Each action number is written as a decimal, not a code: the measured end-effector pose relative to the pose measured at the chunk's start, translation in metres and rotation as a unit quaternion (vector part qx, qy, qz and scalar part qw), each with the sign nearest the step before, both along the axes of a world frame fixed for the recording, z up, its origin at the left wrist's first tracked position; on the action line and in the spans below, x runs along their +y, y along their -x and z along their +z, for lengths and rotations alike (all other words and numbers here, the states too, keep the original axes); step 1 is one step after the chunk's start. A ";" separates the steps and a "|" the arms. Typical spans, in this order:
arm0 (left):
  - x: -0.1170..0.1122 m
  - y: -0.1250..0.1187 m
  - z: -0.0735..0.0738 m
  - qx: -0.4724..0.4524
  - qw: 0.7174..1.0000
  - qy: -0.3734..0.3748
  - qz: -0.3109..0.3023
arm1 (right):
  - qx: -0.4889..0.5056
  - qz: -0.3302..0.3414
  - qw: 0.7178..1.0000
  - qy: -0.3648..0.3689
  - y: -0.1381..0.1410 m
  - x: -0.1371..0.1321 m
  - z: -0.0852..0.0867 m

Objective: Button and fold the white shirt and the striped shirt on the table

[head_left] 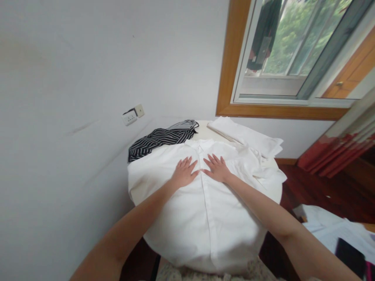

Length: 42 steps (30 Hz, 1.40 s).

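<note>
A white button-front shirt [193, 218] lies spread over a round table [202, 130], its collar toward the far side and its lower part draping over the near edge. My left hand [184, 172] rests flat on the shirt just left of the front placket, fingers apart. On the other side of the placket, my right hand [217, 168] lies flat with its fingers spread. The two thumbs nearly meet at the placket. Neither hand holds anything. One sleeve is bunched at the right of the table.
Black-and-white striped cloth [164, 138] lies at the table's back left, against the wall. Folded white cloth [246, 134] sits at the back right. A wall socket [129, 117] is at left, a window above. Papers [336, 226] and a dark phone-like object [350, 255] are at lower right.
</note>
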<state>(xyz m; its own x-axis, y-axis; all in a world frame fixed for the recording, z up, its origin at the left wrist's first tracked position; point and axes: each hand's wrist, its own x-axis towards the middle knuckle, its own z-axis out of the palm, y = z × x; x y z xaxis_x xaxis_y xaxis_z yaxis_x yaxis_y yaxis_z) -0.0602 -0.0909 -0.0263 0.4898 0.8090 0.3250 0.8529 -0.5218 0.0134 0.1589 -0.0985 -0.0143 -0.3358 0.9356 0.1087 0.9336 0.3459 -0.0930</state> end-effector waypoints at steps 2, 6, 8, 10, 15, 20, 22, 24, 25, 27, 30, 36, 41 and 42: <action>-0.006 0.004 0.002 0.005 1.000 0.004 -0.023 | 0.005 -0.001 1.000 -0.004 0.000 0.000 -0.001; -0.025 0.012 0.008 0.015 0.998 0.018 -0.058 | 0.010 -0.001 1.000 -0.003 -0.001 0.000 -0.001; -0.035 0.015 0.012 0.019 0.997 0.027 -0.073 | 0.007 0.000 1.000 -0.001 -0.001 0.000 -0.001; -0.043 0.018 0.016 0.022 0.995 0.034 -0.092 | 0.006 0.001 1.000 -0.001 -0.001 0.000 0.000; -0.062 0.025 0.024 0.026 0.988 0.041 -0.150 | 0.007 -0.001 1.000 -0.004 0.000 -0.001 0.001; -0.086 0.034 0.030 0.037 0.981 0.056 -0.185 | 0.004 -0.003 1.000 -0.004 0.000 -0.001 0.001; -0.097 0.038 0.032 0.042 0.978 0.065 -0.192 | 0.004 -0.002 1.000 -0.003 -0.001 -0.001 0.000; -0.107 0.041 0.034 0.047 0.977 0.072 -0.195 | 0.004 -0.003 1.000 -0.002 -0.001 -0.001 -0.001; -0.111 0.041 0.035 0.049 0.977 0.073 -0.194 | 0.005 -0.002 1.000 -0.002 -0.001 -0.001 -0.001; -0.115 0.041 0.036 0.046 0.978 0.071 -0.191 | 0.003 -0.003 1.000 -0.004 -0.001 -0.001 -0.001; -0.109 0.042 0.033 0.035 0.984 0.063 -0.163 | -0.001 -0.001 1.000 -0.007 -0.001 -0.002 -0.001; -0.060 0.076 0.013 0.019 1.000 0.020 -0.006 | 0.001 0.001 1.000 -0.007 -0.001 -0.002 0.000; -0.022 0.099 0.003 0.032 0.998 0.010 0.049 | 0.006 0.002 1.000 -0.006 0.000 -0.004 0.003; -0.017 0.098 0.002 0.037 0.998 0.013 0.056 | 0.005 0.000 1.000 -0.005 0.000 -0.004 0.003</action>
